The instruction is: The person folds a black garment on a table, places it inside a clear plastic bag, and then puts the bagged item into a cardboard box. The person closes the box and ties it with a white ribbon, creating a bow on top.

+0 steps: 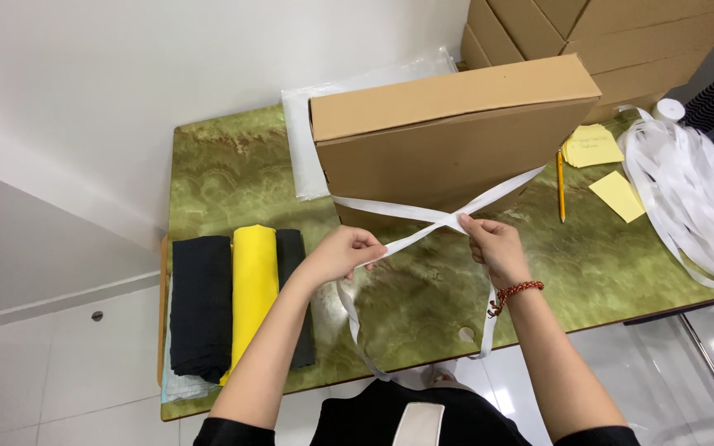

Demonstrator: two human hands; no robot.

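A flat brown cardboard box stands tilted on the green marbled table. White strap ribbon runs around the box and crosses in front of it. My left hand grips one ribbon end left of the crossing. My right hand, with a red bead bracelet at the wrist, pinches the ribbon at the crossing. Loose ribbon tails hang down over the table's near edge between my arms.
Folded black and yellow cloths lie at the left. Clear plastic bags lie behind the box. A pencil, yellow notes and a heap of white ribbon sit right. Stacked cartons stand behind.
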